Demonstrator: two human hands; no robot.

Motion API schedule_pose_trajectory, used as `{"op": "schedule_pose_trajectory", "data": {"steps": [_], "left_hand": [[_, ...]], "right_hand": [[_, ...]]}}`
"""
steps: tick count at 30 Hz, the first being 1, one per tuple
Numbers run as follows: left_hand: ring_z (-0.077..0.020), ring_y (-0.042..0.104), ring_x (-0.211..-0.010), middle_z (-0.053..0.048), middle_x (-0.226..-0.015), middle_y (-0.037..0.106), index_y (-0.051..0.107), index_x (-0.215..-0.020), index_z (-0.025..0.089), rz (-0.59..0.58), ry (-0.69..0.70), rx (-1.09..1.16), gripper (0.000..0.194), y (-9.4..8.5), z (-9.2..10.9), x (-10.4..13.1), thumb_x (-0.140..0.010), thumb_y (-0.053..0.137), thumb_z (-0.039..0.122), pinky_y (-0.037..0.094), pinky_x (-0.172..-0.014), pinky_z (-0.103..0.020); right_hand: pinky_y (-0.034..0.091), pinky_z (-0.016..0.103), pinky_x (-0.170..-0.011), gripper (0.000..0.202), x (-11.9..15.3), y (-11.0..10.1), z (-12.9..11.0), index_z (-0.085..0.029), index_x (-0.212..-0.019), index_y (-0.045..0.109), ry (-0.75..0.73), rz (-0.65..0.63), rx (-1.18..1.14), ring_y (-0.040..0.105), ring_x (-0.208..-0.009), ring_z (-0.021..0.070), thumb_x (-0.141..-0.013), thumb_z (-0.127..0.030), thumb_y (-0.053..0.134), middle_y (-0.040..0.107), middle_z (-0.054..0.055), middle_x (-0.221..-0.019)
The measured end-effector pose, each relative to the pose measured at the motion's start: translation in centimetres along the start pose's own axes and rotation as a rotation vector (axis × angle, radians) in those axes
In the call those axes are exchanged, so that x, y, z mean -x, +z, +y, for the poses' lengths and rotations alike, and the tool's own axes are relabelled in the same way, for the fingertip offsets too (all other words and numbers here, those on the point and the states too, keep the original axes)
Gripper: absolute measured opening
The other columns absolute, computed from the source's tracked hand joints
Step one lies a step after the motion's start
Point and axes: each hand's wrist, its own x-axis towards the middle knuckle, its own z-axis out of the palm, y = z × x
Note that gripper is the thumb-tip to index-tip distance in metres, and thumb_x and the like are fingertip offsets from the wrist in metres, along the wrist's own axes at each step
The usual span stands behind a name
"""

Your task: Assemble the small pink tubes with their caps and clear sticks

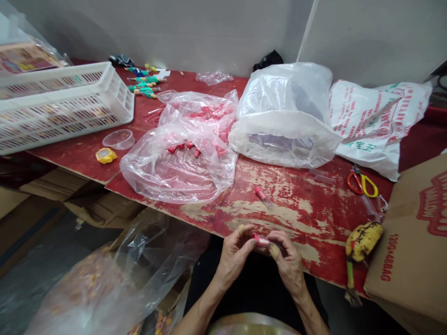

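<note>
nearest, the left hand [233, 257] and the right hand [289, 261] are meeting just past the lap, at the table's front edge. both are gripping one small pink tube [261, 240]: the left thumb and fingers are closing on its left part, the right thumb and fingers on its right part. its long axis is lying crosswise, running from hand to hand and dipping slightly toward the right; the pink end is pointing left, while the right end is hiding behind the right fingers.

to the right, a browned banana [364, 242] is resting beside a printed carton [412, 242], its stem pointing toward the person. beyond the hands, a pink-capped clear tube [264, 198] is lying alone on the worn red tabletop [223, 216], its cap pointing away and to the left. scissors [362, 183] with one red and one yellow handle are lying farther right.

farther off, a clear plastic bag [181, 174] is sprawling open around many pink pieces [209, 111]. a white bag [284, 125] is standing right of it, touching a printed white sack [370, 121]; a white slatted basket [70, 109] is sitting at left.
</note>
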Motion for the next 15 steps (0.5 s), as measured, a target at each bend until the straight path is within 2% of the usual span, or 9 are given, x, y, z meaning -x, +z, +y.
{"op": "schedule_pose_trajectory", "data": {"steps": [3,5,8,11,15], "left_hand": [[-0.0196,0.063,-0.092,-0.005,-0.101,0.067,0.06,-0.113,0.021,-0.039,0.011,0.045,0.037,0.06,0.21,0.03,-0.077,0.067,0.027,0.05,-0.085,-0.031],[-0.0202,0.062,-0.098,-0.007,-0.109,0.065,0.057,-0.118,0.022,-0.02,0.024,0.03,0.042,0.06,0.24,-0.05,-0.077,0.067,0.026,0.049,-0.087,-0.031],[-0.017,0.062,-0.086,-0.004,-0.094,0.065,0.06,-0.114,0.021,0.021,0.018,-0.018,0.036,-0.06,-0.03,-0.18,-0.079,0.066,0.03,0.05,-0.078,-0.027],[-0.0141,0.061,-0.074,0.0,-0.082,0.063,0.063,-0.106,0.02,0.006,0.009,0.01,0.03,-0.14,-0.3,-0.1,-0.078,0.067,0.03,0.051,-0.072,-0.026],[-0.0169,0.063,-0.087,-0.003,-0.098,0.067,0.061,-0.111,0.022,-0.023,0.027,0.096,0.037,0.01,-0.1,0.12,-0.076,0.069,0.025,0.052,-0.08,-0.028]], "right_hand": [[0.049,0.026,-0.08,0.011,-0.04,-0.09,0.1,-0.023,-0.094,0.066,0.003,0.019,0.0,0.058,-0.096,0.0194,-0.087,-0.027,0.059,0.062,0.004,-0.096],[0.049,0.027,-0.081,0.012,-0.01,-0.14,0.22,-0.023,-0.095,0.066,-0.003,0.022,0.005,0.058,-0.096,0.0195,-0.087,-0.027,0.058,0.062,0.004,-0.096],[0.049,0.027,-0.082,0.011,0.09,-0.09,0.36,-0.023,-0.096,0.065,-0.018,0.004,0.004,0.057,-0.097,0.0191,-0.088,-0.025,0.058,0.061,0.004,-0.097],[0.048,0.024,-0.082,0.011,0.14,0.04,0.43,-0.025,-0.096,0.064,-0.025,-0.019,-0.015,0.056,-0.098,0.0174,-0.088,-0.023,0.058,0.06,0.003,-0.098],[0.046,0.021,-0.083,0.011,0.06,0.08,0.43,-0.026,-0.097,0.064,-0.019,-0.011,-0.031,0.056,-0.098,0.0154,-0.088,-0.023,0.057,0.06,0.001,-0.099]]}}
